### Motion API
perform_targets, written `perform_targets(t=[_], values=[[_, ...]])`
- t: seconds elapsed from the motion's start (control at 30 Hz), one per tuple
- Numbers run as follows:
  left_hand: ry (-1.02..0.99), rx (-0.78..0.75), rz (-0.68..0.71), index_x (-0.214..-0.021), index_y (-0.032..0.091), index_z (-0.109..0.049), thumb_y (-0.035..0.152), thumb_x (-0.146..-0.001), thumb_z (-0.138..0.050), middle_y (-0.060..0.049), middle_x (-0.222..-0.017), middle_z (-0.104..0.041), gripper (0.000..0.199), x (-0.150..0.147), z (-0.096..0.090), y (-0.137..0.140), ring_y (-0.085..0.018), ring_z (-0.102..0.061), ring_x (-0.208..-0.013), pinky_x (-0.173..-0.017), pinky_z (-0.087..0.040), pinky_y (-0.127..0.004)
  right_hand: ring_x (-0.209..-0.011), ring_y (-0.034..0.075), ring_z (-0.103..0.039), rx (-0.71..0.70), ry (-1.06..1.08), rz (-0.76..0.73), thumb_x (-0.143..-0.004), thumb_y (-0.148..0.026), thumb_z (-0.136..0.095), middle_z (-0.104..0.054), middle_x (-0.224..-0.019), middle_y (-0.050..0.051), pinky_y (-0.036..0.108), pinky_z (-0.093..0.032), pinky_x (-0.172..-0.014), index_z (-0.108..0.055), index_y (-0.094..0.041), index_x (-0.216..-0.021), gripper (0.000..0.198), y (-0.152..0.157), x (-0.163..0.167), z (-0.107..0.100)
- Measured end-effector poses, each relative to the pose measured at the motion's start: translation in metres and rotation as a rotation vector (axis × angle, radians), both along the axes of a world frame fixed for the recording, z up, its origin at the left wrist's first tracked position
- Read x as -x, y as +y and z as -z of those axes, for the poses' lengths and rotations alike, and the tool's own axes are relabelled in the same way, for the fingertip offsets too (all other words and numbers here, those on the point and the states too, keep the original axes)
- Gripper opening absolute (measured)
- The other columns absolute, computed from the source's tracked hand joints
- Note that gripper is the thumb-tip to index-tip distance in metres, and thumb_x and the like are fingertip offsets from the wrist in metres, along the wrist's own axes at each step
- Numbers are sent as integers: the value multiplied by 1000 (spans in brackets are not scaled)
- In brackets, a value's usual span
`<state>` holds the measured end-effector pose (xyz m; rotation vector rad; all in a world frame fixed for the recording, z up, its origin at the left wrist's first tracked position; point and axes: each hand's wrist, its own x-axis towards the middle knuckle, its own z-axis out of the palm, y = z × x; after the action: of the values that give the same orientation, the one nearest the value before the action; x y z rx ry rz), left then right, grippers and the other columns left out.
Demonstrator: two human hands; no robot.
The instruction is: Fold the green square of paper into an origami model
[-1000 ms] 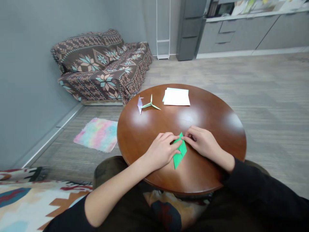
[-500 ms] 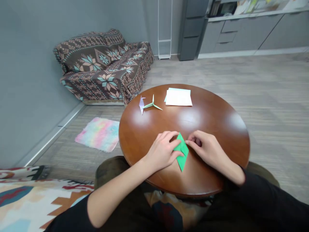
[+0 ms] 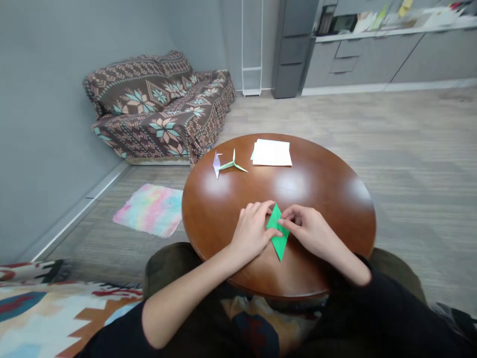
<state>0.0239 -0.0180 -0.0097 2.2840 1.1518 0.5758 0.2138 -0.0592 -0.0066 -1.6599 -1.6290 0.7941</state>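
A green sheet of origami paper [image 3: 279, 247], folded into a narrow diamond, lies on the round brown table [image 3: 238, 199] near its front edge. From the left, my left hand [image 3: 252, 227] grips it, with the thumb pressed across its middle and the fingers at its upper left edge. My right hand [image 3: 308, 228] has thumb and forefinger pinched at the upper right part of the same paper, and its other fingers are curled. Both hands cover some of the folds.
Toward the back left of the table stand a lilac paper crane [image 3: 216, 165] and a pale green three-armed folded paper piece [image 3: 233, 164]. A stack of white paper sheets [image 3: 272, 153] lies at the back. A patterned sofa [image 3: 160, 107] and a pastel rug [image 3: 151, 211] are beyond.
My right hand has moved left from the paper's edge onto its upper part. My left fingers have shifted slightly, showing less of the gap between them. The view has tilted a little upward.
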Motion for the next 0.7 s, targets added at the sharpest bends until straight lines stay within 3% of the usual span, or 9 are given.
perform_targets(t=[0.17, 0.27, 0.4, 0.53, 0.7], values=[[-22, -25, 1, -136, 20, -53, 36, -88, -75, -9, -125, -70, 55, 1, 3, -3, -31, -58, -118, -98, -44, -48, -82, 26, -74, 15, 104, 20, -83, -27, -69, -80, -92, 10, 35, -54, -70, -74, -18, -95, 16, 5, -6, 2], [-52, 4, -7, -134, 22, -55, 32, -86, -78, -8, -123, -71, 54, 0, 3, -2, -31, -59, -116, -99, -44, -49, -67, 21, -71, 79, 217, -12, -86, -34, -68, -79, -88, 11, 30, -54, -56, -72, -14, -99, 24, 3, -7, -1], [-110, 72, -19, -131, 23, -57, 23, -77, -84, -6, -117, -72, 60, 0, 3, 1, -29, -63, -111, -100, -44, -50, -49, 13, -58, 138, 318, -35, -84, -37, -71, -77, -80, 9, 25, -41, -41, -71, -11, -102, 32, 2, -5, -5], [-333, 177, 35, -133, 23, -57, 13, -73, -83, -4, -109, -66, 66, 5, 6, 3, -19, -64, -92, -90, -51, -38, -50, 11, -53, 122, 389, -58, -80, -42, -76, -73, -75, 5, 25, -40, -44, -73, -13, -95, 33, 3, 1, -6], [-681, 437, 37, -133, 20, -56, 13, -71, -81, -2, -101, -63, 68, 10, 6, 3, -12, -61, -75, -71, -51, -27, -62, 15, -59, 82, 450, -114, -79, -41, -78, -72, -72, 3, 28, -46, -60, -75, -15, -79, 26, 8, 7, -9]])
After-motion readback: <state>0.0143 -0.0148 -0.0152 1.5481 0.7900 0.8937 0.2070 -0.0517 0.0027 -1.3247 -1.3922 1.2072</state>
